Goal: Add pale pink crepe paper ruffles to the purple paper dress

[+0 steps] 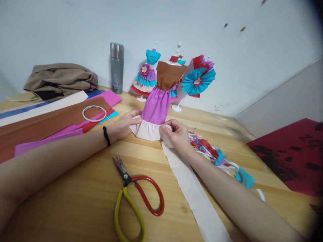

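Between my hands stands a small mannequin in a paper dress, with a brown bodice (pixel 168 74) and a purple skirt (pixel 156 106). A pale pink gathered strip (pixel 148 130) wraps the skirt's lower edge. My left hand (pixel 127 125) grips the ruffle at its left side, thumb in front and other fingers partly hidden behind. At the right, my right hand (pixel 178 133) pinches the strip against the skirt between thumb and fingers. The strip's loose tail (pixel 193 195) runs under my right forearm toward the near edge. Scissors (pixel 127 179) with one red and one yellow handle lie nearby, blades parted.
Folded coloured paper sheets (pixel 55 116) with a coil of white cord (pixel 84 114) lie left. Behind stand a flask (pixel 116 70), a dressed mannequin (pixel 148 74) and a blue paper rosette (pixel 198 81). Paper scraps (pixel 210 149) lie right; bunched brown cloth (pixel 63 79) sits back left.
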Available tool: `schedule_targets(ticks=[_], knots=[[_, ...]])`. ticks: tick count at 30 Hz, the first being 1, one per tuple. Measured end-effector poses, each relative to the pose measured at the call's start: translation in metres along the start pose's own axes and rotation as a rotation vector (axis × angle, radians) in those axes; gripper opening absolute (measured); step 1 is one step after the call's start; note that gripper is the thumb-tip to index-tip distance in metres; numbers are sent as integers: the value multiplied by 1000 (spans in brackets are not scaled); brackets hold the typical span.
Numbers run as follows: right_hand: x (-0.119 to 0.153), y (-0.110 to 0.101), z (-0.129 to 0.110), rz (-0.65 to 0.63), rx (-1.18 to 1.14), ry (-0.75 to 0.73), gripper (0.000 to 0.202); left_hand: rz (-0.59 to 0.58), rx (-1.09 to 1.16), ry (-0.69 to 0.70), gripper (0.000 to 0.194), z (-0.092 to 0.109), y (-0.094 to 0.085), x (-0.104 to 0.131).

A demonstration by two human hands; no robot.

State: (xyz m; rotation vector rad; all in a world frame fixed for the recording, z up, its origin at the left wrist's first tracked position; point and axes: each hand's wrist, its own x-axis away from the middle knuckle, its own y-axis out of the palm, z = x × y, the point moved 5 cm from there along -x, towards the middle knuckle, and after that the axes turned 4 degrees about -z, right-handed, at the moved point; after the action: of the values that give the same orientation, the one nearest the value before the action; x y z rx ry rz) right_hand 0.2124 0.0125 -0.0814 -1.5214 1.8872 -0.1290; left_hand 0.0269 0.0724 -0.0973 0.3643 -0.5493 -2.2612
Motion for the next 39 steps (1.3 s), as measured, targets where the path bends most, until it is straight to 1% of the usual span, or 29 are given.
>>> schedule_targets(ticks=[3, 6, 8, 11, 17, 24, 29, 30, 32, 34, 35, 36, 37, 38, 39], knots=[[3, 1, -5, -1, 10, -12, 16, -1, 18, 3, 55, 1, 0, 0], [6, 0, -9, 7, 23, -15, 15, -32, 10, 14, 53, 2, 2, 0], [5, 0, -8, 15, 29, -11, 14, -60, -12, 23, 52, 3, 3, 0], [3, -2, -6, 23, 34, -5, 14, -83, -33, 27, 58, 3, 4, -1], [1, -5, -4, 29, 48, -2, 15, -37, -41, 23, 65, 2, 2, -2], [7, -2, -11, -9, 83, -38, 15, 18, -22, 7, 71, 2, 2, 1], [6, -2, -11, -15, 115, -55, 13, -6, 0, 26, 66, 2, 1, 0], [6, -3, -12, 0, 132, -79, 11, -11, -1, 32, 64, 2, 0, 0], [7, -8, -22, 61, 195, -188, 12, -21, -3, 37, 61, 2, 0, -1], [16, -11, -42, 120, 268, -345, 15, -35, 3, 39, 57, 3, 2, 0], [22, -11, -55, 126, 276, -402, 14, -42, 7, 38, 55, 4, 2, 0], [29, -8, -68, 61, 273, -434, 12, -48, 11, 37, 53, 5, 3, 0], [37, -3, -81, -46, 247, -434, 11, -55, 20, 34, 50, 5, 4, 0], [47, 6, -94, -239, 211, -425, 13, -63, 32, 29, 47, 5, 4, -1], [60, 16, -107, -442, 178, -422, 20, -69, 46, 24, 44, 5, 4, -1]])
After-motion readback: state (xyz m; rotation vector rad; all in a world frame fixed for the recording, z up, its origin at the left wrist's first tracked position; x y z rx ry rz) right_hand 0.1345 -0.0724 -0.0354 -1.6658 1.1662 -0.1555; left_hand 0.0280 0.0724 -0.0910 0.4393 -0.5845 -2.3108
